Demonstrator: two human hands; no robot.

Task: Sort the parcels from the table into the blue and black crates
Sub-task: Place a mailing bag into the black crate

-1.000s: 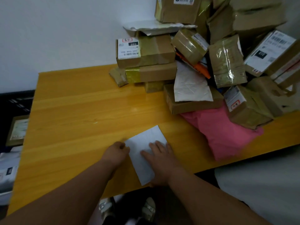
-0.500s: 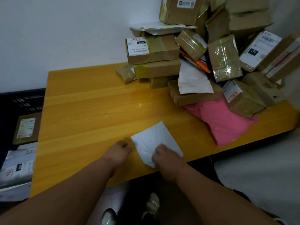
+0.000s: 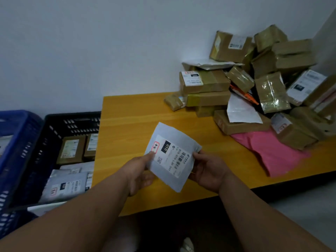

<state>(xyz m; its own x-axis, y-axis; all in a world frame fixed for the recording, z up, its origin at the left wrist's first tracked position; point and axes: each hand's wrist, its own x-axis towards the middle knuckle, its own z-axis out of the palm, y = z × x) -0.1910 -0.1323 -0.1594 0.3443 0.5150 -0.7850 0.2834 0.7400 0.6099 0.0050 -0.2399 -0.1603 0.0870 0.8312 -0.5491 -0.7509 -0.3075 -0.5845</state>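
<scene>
I hold a flat white mailer [image 3: 171, 171] with its printed label facing me, lifted above the near part of the wooden table [image 3: 131, 113]. My left hand [image 3: 141, 171] pinches its left edge and my right hand [image 3: 209, 170] grips its right edge. The label shows "010" in a black box. To the left of the table stands a black crate [image 3: 54, 124] holding brown boxes and grey mailers. A blue crate [image 3: 16, 135] stands further left, partly cut off. A pile of brown parcels [image 3: 263, 84] fills the table's far right corner.
A pink mailer [image 3: 272, 151] lies at the table's right front, below the pile. A white sheet [image 3: 240, 110] rests on a flat brown box. A plain wall runs behind the table. A shoe [image 3: 187, 245] shows on the floor below.
The white mailer lay face down on the table under both hands. Now it is lifted and turned label up, and the view has swung left so both crates show.
</scene>
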